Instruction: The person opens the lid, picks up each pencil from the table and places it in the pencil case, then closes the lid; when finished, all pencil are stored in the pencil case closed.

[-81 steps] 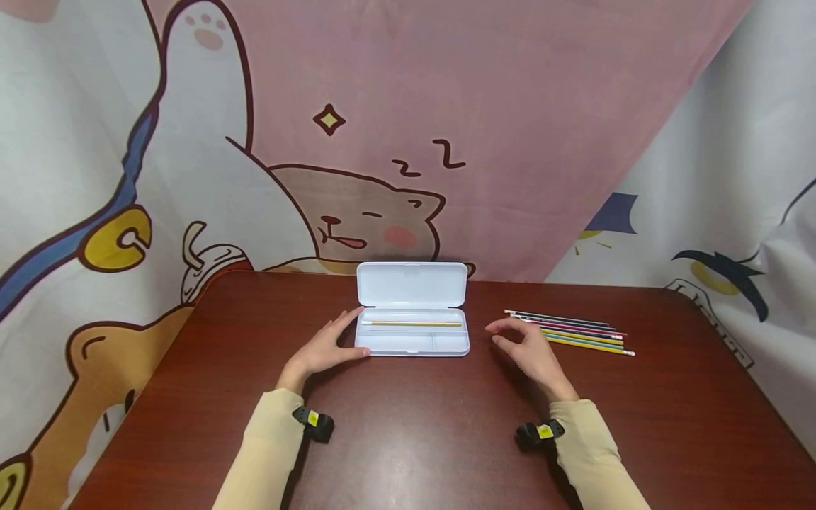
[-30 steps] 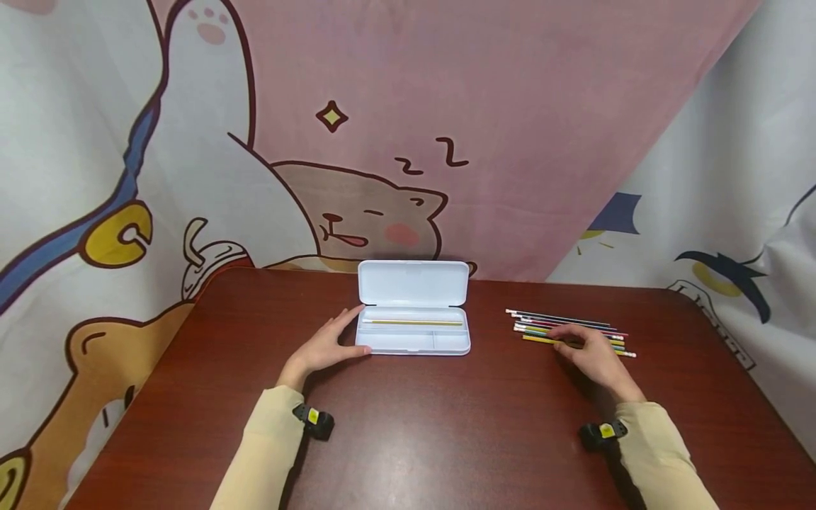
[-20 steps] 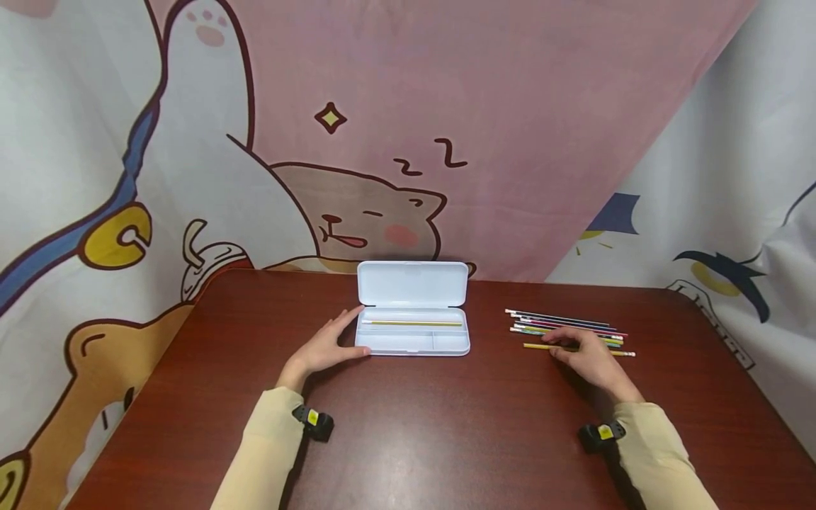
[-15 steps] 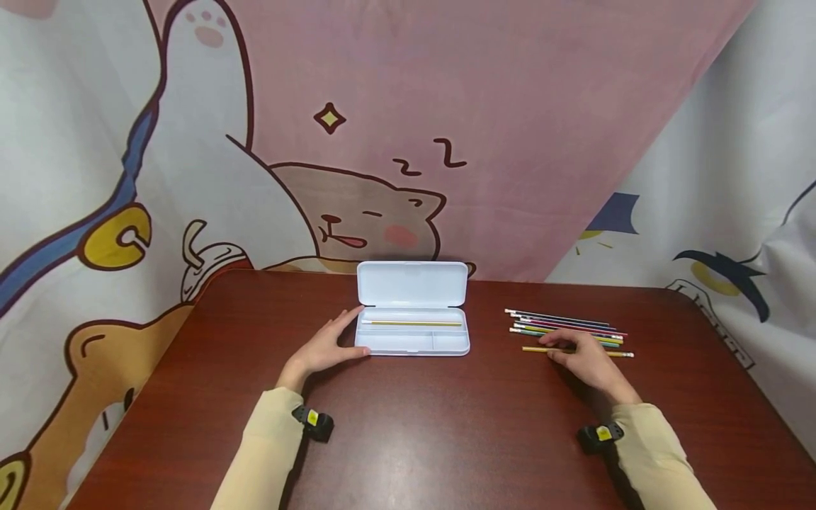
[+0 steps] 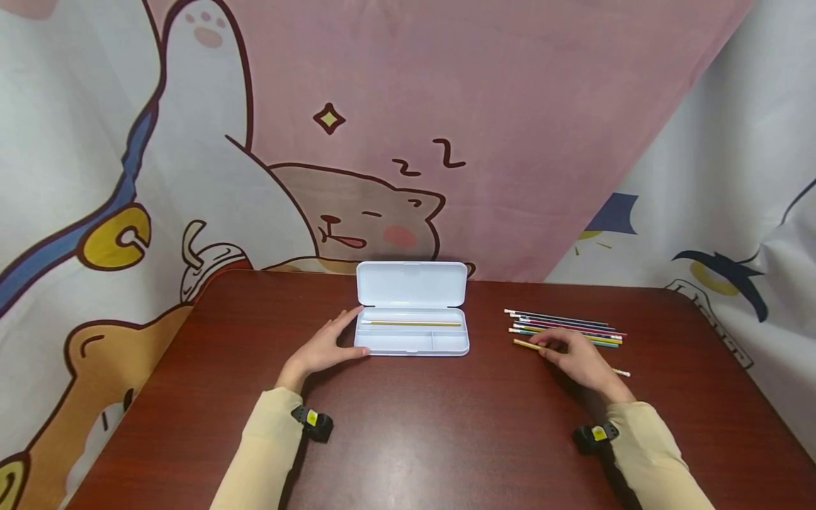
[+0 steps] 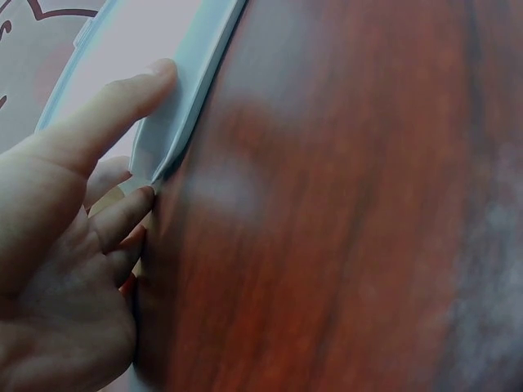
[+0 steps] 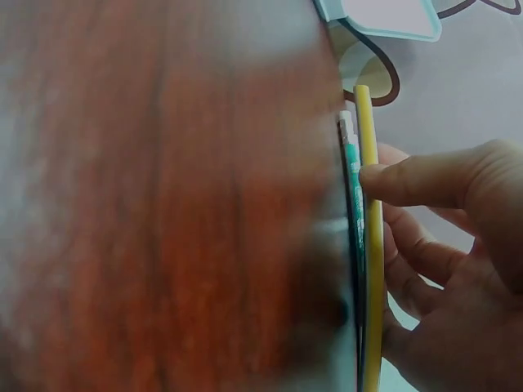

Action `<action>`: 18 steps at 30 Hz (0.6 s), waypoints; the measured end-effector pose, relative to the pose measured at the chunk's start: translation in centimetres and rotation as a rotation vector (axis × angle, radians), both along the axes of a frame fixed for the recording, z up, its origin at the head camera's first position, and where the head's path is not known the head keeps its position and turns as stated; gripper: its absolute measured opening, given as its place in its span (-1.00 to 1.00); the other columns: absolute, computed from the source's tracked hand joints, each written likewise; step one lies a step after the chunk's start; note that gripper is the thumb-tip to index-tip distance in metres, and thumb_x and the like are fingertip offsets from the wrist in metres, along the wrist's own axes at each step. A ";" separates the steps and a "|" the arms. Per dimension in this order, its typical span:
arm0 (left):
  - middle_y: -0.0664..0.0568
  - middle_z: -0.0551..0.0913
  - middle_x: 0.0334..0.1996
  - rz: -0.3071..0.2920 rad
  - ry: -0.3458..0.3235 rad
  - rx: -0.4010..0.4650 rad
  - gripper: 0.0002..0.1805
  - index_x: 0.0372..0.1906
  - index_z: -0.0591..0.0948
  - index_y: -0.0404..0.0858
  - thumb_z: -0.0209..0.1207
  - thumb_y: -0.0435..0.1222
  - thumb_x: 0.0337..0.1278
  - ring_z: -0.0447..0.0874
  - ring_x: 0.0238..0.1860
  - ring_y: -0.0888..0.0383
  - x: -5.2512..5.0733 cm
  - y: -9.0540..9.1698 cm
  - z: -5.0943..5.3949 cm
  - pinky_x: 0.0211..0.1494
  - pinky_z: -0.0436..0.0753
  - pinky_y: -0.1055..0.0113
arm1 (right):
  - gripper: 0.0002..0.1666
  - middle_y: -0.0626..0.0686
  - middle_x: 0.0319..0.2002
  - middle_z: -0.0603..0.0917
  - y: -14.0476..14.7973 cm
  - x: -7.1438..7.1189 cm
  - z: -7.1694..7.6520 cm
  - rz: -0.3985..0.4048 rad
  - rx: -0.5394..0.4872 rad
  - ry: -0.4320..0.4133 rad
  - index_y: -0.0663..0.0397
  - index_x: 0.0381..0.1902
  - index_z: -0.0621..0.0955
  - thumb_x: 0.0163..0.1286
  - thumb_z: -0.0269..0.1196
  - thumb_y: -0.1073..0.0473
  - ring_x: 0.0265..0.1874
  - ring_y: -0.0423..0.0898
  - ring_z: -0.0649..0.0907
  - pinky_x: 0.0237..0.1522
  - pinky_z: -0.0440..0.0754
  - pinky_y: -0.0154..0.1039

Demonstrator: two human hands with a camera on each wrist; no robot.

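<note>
A white pencil case stands with its lid up at the back middle of the table. One yellow pencil lies in its long rear compartment. My left hand rests at the case's left end, thumb on the front edge and fingers along the side and back corner. In the right wrist view, the thumb and fingers of my right hand pinch another yellow pencil. Its eraser end points to the right in the head view, and the hand covers its middle. Several pencils lie just behind that hand.
The dark red-brown wooden table has a rounded far edge close behind the case. A printed cloth with cartoon animals hangs behind and around it. Each wrist wears a small black camera.
My right hand has moved onto the pencil pile, taken hold of a yellow pencil, drawn it towards me and lately turned it at an angle. The left hand and case stay put.
</note>
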State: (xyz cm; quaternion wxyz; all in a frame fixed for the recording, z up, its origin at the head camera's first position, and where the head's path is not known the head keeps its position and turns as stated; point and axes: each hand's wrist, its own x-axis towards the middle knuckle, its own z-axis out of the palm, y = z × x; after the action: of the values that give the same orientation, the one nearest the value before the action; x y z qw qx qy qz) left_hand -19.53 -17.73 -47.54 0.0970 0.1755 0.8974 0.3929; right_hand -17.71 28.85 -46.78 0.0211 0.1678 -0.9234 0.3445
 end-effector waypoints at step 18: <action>-0.26 0.12 0.45 0.003 -0.014 0.004 -0.04 0.50 0.15 -0.20 0.36 -0.05 0.05 -0.12 0.47 -0.23 0.0 0.0 0.0 0.42 -0.15 -0.16 | -0.74 0.05 -0.20 0.68 -1.5 -0.7 1.5 0.021 -0.074 0.115 0.15 -0.13 0.69 0.21 0.32 0.44 -0.32 -0.18 0.56 -0.31 0.54 -0.30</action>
State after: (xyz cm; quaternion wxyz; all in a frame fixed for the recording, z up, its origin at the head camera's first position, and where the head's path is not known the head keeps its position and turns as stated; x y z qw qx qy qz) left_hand -19.50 -17.76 -47.50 0.1025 0.1715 0.8963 0.3960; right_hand -18.44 27.34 -45.24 0.0767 0.1959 -0.9055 0.3685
